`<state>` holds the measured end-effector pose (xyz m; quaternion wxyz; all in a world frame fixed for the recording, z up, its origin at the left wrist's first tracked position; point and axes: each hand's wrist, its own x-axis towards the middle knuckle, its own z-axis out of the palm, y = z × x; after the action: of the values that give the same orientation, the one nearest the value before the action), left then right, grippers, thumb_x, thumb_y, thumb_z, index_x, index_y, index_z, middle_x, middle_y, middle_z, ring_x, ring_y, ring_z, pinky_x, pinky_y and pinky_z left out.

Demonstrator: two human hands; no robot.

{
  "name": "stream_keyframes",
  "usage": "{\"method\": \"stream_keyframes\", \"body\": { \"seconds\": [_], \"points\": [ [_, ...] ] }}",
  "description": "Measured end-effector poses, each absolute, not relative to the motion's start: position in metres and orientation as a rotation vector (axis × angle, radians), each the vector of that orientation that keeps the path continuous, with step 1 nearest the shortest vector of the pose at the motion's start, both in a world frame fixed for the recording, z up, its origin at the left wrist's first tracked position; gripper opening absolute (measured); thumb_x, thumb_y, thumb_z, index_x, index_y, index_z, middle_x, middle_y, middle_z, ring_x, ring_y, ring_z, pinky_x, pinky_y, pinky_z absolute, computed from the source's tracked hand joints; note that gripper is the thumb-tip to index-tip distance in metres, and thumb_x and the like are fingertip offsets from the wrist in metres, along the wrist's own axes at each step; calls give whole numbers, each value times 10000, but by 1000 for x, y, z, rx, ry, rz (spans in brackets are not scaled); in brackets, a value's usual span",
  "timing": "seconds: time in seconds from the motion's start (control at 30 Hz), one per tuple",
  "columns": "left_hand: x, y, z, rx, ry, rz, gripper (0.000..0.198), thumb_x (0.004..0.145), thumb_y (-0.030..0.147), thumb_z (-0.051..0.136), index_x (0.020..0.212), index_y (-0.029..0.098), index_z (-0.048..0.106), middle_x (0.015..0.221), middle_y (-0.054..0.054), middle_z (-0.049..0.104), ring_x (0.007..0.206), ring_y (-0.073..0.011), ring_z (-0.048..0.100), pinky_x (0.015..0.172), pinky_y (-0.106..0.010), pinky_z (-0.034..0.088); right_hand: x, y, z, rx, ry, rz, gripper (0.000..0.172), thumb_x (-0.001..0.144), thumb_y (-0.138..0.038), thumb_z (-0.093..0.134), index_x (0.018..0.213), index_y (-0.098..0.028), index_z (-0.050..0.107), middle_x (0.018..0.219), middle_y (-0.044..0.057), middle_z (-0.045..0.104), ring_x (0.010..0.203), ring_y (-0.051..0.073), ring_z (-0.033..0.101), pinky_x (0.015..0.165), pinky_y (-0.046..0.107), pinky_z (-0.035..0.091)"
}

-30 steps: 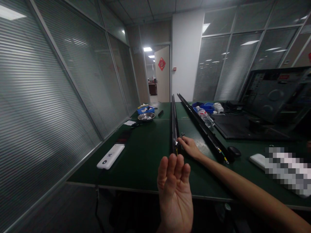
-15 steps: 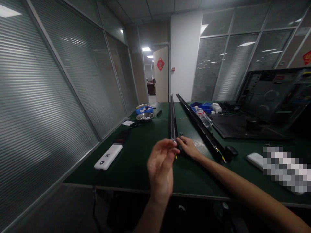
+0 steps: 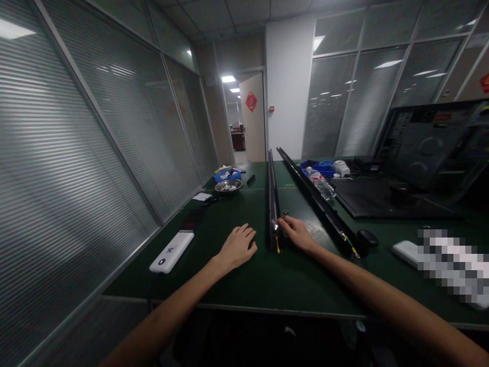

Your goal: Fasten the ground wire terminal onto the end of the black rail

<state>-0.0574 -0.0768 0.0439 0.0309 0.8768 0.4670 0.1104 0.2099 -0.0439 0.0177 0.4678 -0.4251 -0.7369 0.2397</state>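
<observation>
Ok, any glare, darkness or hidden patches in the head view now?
Head view: pale glare on the green table beside the right hand; head view: bright streaks across the left blinds, deep shadow below the table; head view: pixel blocks hide part of the white object at right.

Left rail [image 3: 272, 199] and right rail [image 3: 317, 198] ran along the worktop [image 3: 214, 219]

Left of both lay a device [image 3: 173, 251] and, farther back, a bowl [image 3: 228, 190] before a basket [image 3: 228, 178]. Right of them lay a bottle [image 3: 323, 186], bins [image 3: 324, 173] behind it, and a panel [image 3: 374, 199].
</observation>
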Motion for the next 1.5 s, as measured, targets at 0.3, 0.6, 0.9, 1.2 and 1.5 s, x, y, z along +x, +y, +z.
{"method": "stream_keyframes", "body": {
  "seconds": [0.3,0.6,0.9,1.2,1.5],
  "points": [
    [-57,-24,39,2638,1487,225,548,1099,430,165,1537,273,455,1637,-20,396,1556,-270,254,1246,-546,217,210,-44,18,-1049,-1808,585,445,1011,-546,472,842,-193,685,733,0,615,701,185,575,654,284,416],
    [-50,16,35,2580,1580,181,600,1079,493,235,1598,215,346,1684,-98,281,1572,-341,165,1235,-624,145,211,-48,27,-1063,-1754,679,405,993,-531,513,799,-202,648,800,8,593,777,188,563,702,290,441],
    [-62,-26,30,2611,1410,128,729,1063,629,249,1644,190,217,1711,-95,164,1588,-286,115,1276,-540,61,214,-50,28,-1110,-1625,946,481,957,-634,522,962,-190,707,775,-9,567,662,155,545,610,273,450],
    [-64,-56,42,2554,1402,85,756,1036,666,334,1650,252,184,1714,-54,142,1580,-321,137,1277,-590,103,215,-48,22,-1108,-1537,1094,521,958,-662,530,1056,-185,717,788,-4,578,628,141,522,557,257,417],
    [-68,-70,43,2512,1327,92,778,1012,683,391,1647,325,117,1713,-6,111,1580,-341,108,1273,-631,108,217,-54,17,-1112,-1471,1194,522,961,-667,528,1121,-207,716,831,12,614,631,148,512,542,263,406]
  ]
}}
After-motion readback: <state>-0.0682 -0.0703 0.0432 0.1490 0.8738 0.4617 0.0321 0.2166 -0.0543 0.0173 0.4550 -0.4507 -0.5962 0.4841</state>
